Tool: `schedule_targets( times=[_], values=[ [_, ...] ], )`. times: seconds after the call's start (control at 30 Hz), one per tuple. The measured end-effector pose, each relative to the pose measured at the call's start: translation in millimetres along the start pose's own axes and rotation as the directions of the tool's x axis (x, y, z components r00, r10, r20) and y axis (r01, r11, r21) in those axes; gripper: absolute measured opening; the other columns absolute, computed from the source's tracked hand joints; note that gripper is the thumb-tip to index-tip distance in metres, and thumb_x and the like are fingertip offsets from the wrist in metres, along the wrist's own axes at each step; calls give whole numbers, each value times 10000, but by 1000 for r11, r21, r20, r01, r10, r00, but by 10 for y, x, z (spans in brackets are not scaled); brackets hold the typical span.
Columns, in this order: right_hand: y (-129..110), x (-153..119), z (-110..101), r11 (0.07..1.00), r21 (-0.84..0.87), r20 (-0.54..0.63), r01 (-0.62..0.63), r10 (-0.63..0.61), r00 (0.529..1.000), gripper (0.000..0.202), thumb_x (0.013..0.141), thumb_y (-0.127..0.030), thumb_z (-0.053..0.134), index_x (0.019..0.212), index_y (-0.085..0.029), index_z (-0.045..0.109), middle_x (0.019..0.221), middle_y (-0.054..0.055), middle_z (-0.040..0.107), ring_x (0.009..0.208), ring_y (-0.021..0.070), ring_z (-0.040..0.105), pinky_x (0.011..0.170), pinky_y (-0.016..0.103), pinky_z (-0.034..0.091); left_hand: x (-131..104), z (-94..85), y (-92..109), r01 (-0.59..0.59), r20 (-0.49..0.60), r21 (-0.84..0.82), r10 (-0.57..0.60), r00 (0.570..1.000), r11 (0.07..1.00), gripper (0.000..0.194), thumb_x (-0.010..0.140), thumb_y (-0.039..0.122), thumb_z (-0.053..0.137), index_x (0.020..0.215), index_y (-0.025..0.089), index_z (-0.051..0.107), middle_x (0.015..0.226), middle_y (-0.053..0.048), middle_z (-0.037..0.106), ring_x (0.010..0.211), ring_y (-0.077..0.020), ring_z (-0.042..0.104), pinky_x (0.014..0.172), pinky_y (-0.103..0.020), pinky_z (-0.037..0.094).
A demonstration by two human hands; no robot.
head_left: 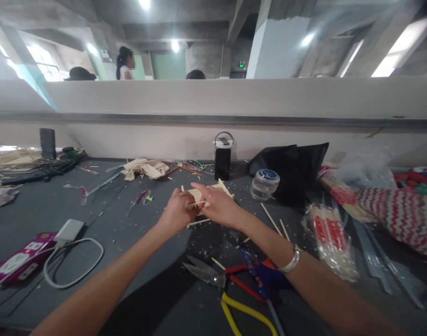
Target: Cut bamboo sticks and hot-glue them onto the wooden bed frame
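Left hand (178, 209): ours, curled narrow, pinching 1 thin stick (197, 203) | Right hand (218, 205): ours, laid over the wood piece (195, 193); we cannot tell if it grips | Wood piece: mid-table (119, 224), beneath our hands | Near: shears (208, 276) | Far: phone (222, 164), upright; jar (265, 185) to its right

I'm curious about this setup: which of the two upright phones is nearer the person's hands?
The middle phone, just beyond the right hand, before a white object with a looped handle; the other phone stands far left.
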State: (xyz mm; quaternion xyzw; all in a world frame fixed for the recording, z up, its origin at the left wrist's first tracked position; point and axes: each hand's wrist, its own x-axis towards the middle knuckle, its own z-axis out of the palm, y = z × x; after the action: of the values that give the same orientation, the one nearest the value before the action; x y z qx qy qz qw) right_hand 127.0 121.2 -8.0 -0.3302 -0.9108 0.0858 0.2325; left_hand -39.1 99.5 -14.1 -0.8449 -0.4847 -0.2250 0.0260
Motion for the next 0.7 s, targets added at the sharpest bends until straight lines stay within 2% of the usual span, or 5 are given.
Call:
schedule_targets(
  times=[0.37, 0.7],
  values=[
    [8, -9, 4, 999, -16, -13, 28, -28, 1000, 628, 763, -97, 434, 1384, -115, 342, 1002, 91, 677, 923, 215, 576, 854, 359, 428, 2, 0, 7, 7, -3, -17, -7, 1000, 1000, 272, 840, 245, 565, 581, 167, 596, 687, -43, 668, 685, -179, 570, 713, -332, 331],
    [44, -8, 48, 998, -55, -41, 27, -30, 999, 628, 776, -100, 441, 1393, -151, 337, 1151, 112, 634, 1032, 222, 559, 902, 369, 425, -1, 0, 12, 7, -11, -17, -7, 1000, 1000, 283, 847, 253, 555, 581, 162, 586, 671, -38, 666, 665, -174, 565, 705, -329, 331]
  ],
)
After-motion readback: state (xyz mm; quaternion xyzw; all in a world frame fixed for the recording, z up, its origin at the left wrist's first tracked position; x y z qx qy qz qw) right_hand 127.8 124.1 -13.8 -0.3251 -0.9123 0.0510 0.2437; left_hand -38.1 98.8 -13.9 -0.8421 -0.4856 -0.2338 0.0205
